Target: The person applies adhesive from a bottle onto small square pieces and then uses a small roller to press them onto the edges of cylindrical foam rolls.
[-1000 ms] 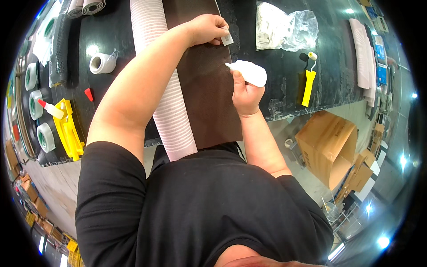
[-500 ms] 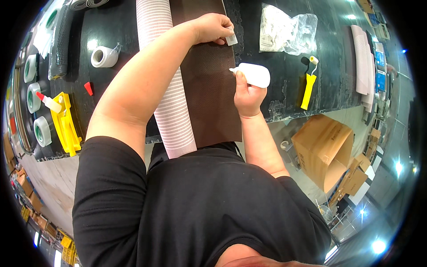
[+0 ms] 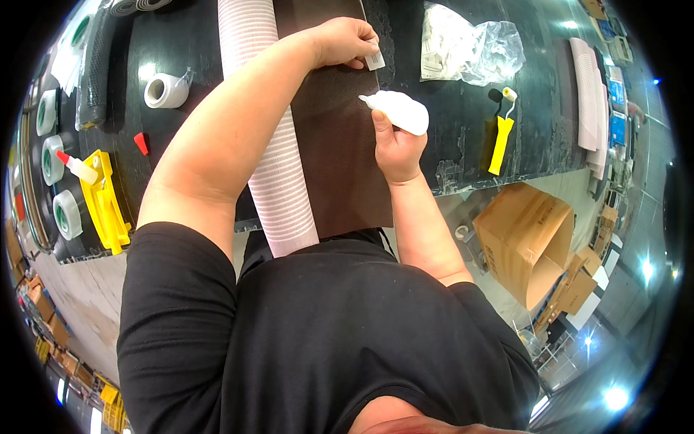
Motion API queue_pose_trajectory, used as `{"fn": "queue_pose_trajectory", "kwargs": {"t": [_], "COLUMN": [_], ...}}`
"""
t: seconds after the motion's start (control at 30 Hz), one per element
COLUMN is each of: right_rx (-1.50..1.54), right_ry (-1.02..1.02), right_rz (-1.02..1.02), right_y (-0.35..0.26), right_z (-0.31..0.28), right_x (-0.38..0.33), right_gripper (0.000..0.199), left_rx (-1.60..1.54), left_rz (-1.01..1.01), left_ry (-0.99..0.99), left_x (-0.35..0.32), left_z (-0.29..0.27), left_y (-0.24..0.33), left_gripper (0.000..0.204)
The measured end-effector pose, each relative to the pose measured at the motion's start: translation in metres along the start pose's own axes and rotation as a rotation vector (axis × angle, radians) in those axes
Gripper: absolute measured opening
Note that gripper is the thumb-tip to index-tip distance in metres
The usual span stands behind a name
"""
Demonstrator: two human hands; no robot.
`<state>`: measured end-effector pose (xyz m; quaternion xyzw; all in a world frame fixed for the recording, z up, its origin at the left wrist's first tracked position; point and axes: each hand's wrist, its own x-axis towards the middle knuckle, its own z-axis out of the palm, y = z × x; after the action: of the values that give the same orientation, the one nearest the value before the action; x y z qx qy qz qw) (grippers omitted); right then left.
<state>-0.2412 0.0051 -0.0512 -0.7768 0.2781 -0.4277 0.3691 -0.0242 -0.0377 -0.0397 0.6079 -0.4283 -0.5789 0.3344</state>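
Note:
My left hand (image 3: pixel 345 42) reaches across a brown textured sheet (image 3: pixel 334 152) and pinches a small white label (image 3: pixel 375 60) at the sheet's right edge. In my right hand (image 3: pixel 400 150) is a white squeeze bottle (image 3: pixel 403 111), tilted, its narrow nozzle pointing left over the sheet just below the label. The fingers wrap round the bottle, the thumb along its near side. Beside the sheet on the left runs a rolled part with pale stripes (image 3: pixel 283 195), partly covered by my left forearm.
The black table (image 3: pixel 210 43) holds a white film roll (image 3: pixel 166 92), a red cap (image 3: pixel 141 143), a yellow tape dispenser (image 3: pixel 107 206), a red-tipped bottle (image 3: pixel 79 168) and tape rolls (image 3: pixel 67 215) at left. Rightward lie a plastic bag (image 3: pixel 473 47) and yellow-handled roller (image 3: pixel 500 145). A cardboard box (image 3: pixel 517 231) stands below the table edge.
My right hand has moved slightly up and left with the squeeze bottle, which is now more tilted, its nozzle further over the brown sheet. My left hand keeps its pinch on the label.

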Motion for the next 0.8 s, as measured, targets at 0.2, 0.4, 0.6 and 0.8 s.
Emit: {"fn": "queue_pose_trajectory", "kwargs": {"t": [0.2,0.4,0.6,0.8], "right_rx": [-0.002,-0.026,-0.023,-0.009], "right_ry": [0.009,-0.021,0.006,0.025], "right_rz": [0.005,0.040,0.048,0.078], "right_y": [0.003,0.004,0.000,-0.001], "right_z": [0.003,-0.002,-0.004,-0.007], "right_x": [-0.004,-0.008,-0.011,-0.017], "right_gripper": [0.021,0.017,0.015,0.014], "left_rx": [0.006,0.014,0.009,0.013], "left_rz": [0.002,-0.007,0.003,-0.005], "left_ry": [0.005,0.001,0.004,-0.005], "left_x": [0.000,-0.002,-0.002,-0.003], "left_z": [0.000,-0.001,0.000,-0.001], "left_y": [-0.001,0.002,0.001,0.002], "left_gripper": [0.020,0.022,0.021,0.021]}}
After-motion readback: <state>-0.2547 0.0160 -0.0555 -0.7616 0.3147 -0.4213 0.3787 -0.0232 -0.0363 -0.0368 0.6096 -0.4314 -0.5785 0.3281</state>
